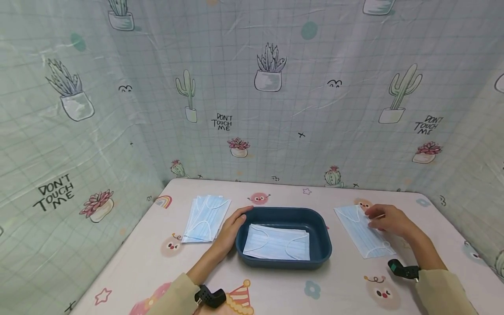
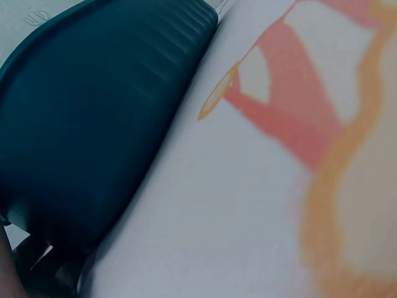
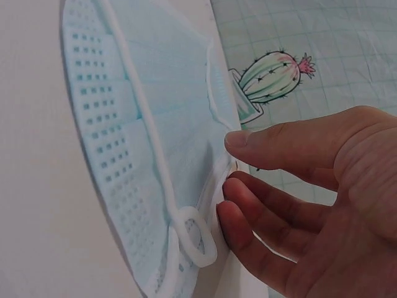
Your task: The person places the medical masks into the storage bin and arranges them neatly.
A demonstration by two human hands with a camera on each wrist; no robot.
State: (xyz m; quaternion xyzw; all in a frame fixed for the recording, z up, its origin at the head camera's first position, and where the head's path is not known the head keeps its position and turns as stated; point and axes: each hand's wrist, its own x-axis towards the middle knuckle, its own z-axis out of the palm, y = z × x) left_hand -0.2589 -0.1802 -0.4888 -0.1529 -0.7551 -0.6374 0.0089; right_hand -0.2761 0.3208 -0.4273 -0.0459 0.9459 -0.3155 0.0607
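Note:
A dark blue plastic bin [image 1: 283, 264] stands in the middle of the table, with light blue face masks [image 1: 275, 243] lying flat in it. My left hand [image 1: 227, 232] holds the bin by its left rim, near the far corner. In the left wrist view, the bin's side wall [image 2: 93, 124] fills the upper left. On the right, another face mask [image 1: 360, 232] lies on the table, its white ear loops [image 3: 146, 118] on top. My right hand [image 1: 391, 218] is at this mask's right edge; thumb and fingertips are right at the edge, with a gap showing between them.
Several face masks [image 1: 204, 218] lie in a slightly fanned pile left of the bin. A pale patterned cloth [image 1: 283, 288] covers the table. Sheeting with cactus prints [image 1: 291, 118] rises behind the table and along both sides.

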